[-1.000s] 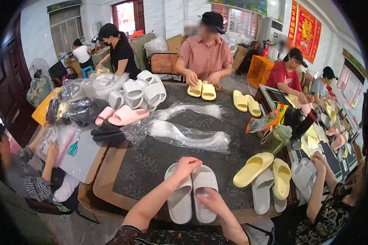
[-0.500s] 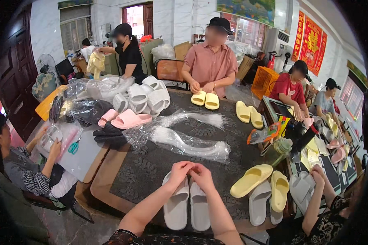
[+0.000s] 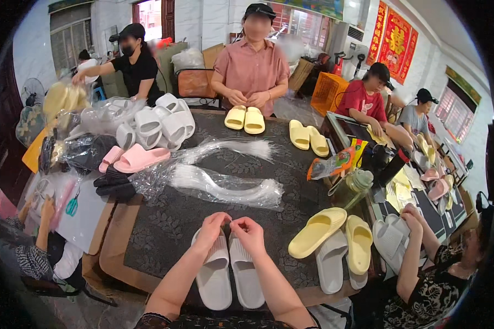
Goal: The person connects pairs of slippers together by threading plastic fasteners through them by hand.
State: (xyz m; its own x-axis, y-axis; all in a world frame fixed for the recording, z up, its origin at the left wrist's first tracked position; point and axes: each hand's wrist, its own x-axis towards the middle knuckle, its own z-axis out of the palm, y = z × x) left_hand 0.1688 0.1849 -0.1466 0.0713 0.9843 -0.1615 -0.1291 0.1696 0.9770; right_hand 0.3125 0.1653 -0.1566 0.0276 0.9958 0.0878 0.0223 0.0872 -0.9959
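Note:
A pair of grey slide slippers lies side by side on the table's near edge, the left slipper (image 3: 213, 282) and the right slipper (image 3: 249, 281) with toes pointing away from me. My left hand (image 3: 213, 229) is closed in a pinch over the strap of the left one. Over the right one's strap, my right hand (image 3: 248, 233) pinches too, its fingertips close to the left hand's. Whatever lies between the fingers is too small to make out. Beyond my hands, a bundle of thin clear plastic strands (image 3: 225, 183) lies in a clear bag.
To my right, yellow slippers (image 3: 319, 233) rest on grey ones (image 3: 331, 268), with a green bottle (image 3: 357, 186) behind. Grey slippers (image 3: 173, 123) and pink slippers (image 3: 142, 159) are piled at the left, near teal scissors (image 3: 72, 204). Co-workers surround the table; one stands behind yellow slippers (image 3: 244, 119).
The whole view has shifted, moving the scene leftward. My fingertips, pressed together before, are now slightly apart. The person opposite has drawn their hands up off the yellow slippers.

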